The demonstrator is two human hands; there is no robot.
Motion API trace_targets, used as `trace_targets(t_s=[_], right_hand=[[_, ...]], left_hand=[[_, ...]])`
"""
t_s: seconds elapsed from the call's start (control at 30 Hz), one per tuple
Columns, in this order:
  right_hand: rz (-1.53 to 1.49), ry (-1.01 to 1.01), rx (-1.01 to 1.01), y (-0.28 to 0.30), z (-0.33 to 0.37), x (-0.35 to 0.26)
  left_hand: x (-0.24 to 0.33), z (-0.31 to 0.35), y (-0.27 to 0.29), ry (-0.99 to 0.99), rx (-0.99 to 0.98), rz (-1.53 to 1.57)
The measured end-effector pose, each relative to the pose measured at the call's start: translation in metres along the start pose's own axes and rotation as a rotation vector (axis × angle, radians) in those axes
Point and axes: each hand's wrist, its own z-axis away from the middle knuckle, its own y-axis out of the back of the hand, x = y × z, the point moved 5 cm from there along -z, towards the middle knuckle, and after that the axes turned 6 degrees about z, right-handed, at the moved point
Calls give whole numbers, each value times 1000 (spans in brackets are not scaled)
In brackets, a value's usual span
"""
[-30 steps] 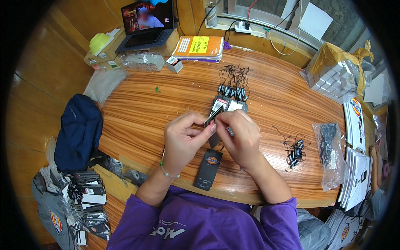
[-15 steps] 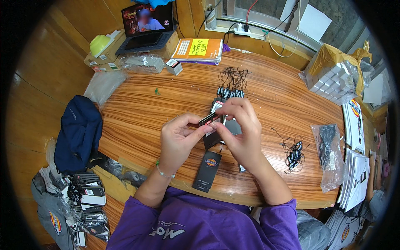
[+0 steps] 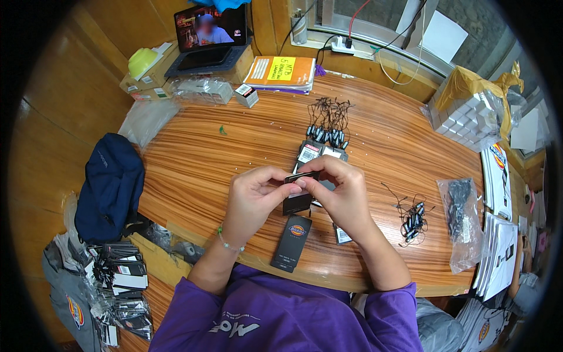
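Note:
My left hand [image 3: 255, 196] and my right hand [image 3: 340, 190] meet over the table and pinch a black hang tag [image 3: 297, 203] between thumbs and fingers. Its upper edge is between the fingertips, partly hidden by them. Just below it, flat on the table, lies another black hang tag [image 3: 291, 243] with a coloured oval emblem. Beyond my hands are dark tags with white labels [image 3: 309, 152], and above them a bunch of black tag strings [image 3: 328, 126] with small glossy end pieces. Under my right wrist the corner of another tag [image 3: 342, 236] shows.
A second bunch of tag strings [image 3: 414, 223] lies at right, beside a clear plastic bag [image 3: 463, 226] with black contents. Small white boxes [image 3: 466, 114] fill an opened package at far right. Folders [image 3: 280, 73] and a laptop [image 3: 211, 35] stand behind; a navy pouch [image 3: 110, 188] lies left.
My right fingers have come down onto the upper edge of the held tag, which now sits more level between both hands. The tags beyond my hands show more.

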Motion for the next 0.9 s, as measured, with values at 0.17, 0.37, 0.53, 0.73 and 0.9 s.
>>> trace_targets(t_s=[0.17,0.37,0.53,0.73,0.9], right_hand=[[-86,24,-27,-2,-1,2],[-579,-241,-130,-5,-1,15],[-665,-268,-136,-1,-2,23],[-886,-184,220,37,-15,21],[-982,-128,150,41,-15,19]], left_hand=[[16,0,-3,-113,9,-275],[40,6,-13,-469,17,-725],[38,7,-17,-578,-80,-784],[20,3,-8,-267,-120,-522],[-8,3,-3,-54,-101,-312]])
